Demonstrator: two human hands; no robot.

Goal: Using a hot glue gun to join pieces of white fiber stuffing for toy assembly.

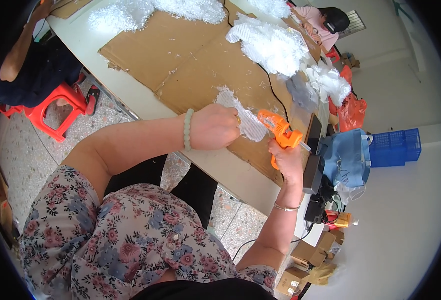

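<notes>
My right hand [286,159] is wrapped round the handle of an orange hot glue gun [280,125]. A clear glue stick pokes out of the gun's rear end, and its nozzle points left towards a white ribbed, fringed piece [250,124]. Over the near edge of the cardboard, my left hand [214,127] is closed with its fingers curled against that piece. Its fingertips are mostly hidden behind the knuckles. The white piece fans out above and to the right of the left hand.
Brown cardboard [180,55] covers much of the table. Fluffy white fringe heaps [275,47] lie at the far side, and a black cord [275,92] crosses the cardboard. A blue bag [348,157] and a dark box [314,174] stand right. Two people sit nearby, one on a red stool [55,110].
</notes>
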